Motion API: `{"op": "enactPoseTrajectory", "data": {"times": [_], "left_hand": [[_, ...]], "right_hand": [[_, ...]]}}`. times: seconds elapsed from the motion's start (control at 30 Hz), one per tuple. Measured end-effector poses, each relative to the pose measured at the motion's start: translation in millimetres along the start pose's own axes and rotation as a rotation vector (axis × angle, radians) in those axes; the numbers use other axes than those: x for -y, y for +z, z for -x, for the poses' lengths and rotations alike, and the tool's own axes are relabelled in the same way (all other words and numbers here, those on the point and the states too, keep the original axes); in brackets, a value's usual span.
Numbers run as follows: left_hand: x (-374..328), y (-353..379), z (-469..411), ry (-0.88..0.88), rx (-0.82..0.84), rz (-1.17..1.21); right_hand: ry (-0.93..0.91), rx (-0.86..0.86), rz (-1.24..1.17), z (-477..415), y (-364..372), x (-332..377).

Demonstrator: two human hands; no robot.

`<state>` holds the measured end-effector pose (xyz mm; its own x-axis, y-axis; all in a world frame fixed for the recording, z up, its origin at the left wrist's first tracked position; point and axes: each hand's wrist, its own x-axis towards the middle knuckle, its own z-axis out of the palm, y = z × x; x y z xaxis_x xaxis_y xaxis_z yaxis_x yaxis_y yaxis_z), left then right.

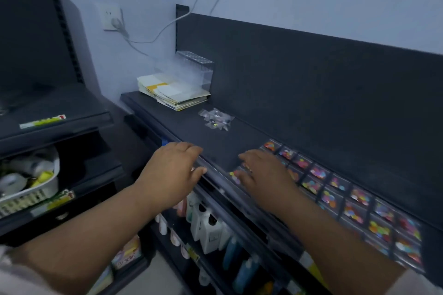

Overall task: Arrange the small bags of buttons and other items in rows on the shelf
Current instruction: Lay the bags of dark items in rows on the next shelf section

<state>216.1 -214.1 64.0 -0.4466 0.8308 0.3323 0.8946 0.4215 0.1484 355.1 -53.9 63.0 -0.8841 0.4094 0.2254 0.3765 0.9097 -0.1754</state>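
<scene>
Bags of buttons (335, 189) lie in rows, right hand (261, 172) spread flat on the end one, left hand (175, 167) relaxed; next probably means fetching the loose pile (217, 118)

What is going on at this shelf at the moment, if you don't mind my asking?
A person is laying small bags of colourful buttons in rows along the dark shelf. The right hand rests, fingers spread, on the left end of the rows, seemingly setting a bag there. The left hand rests on the shelf's front edge. A loose pile of clear bags lies farther back, not yet arranged.
</scene>
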Motion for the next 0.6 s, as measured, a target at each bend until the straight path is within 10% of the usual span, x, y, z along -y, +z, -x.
{"op": "enactPoseTrajectory", "data": {"times": [0.6], "left_hand": [[65, 78, -187, -0.204, 0.116, 0.060]], "right_hand": [[0.148, 0.091, -0.124, -189, 59, -97]]}}
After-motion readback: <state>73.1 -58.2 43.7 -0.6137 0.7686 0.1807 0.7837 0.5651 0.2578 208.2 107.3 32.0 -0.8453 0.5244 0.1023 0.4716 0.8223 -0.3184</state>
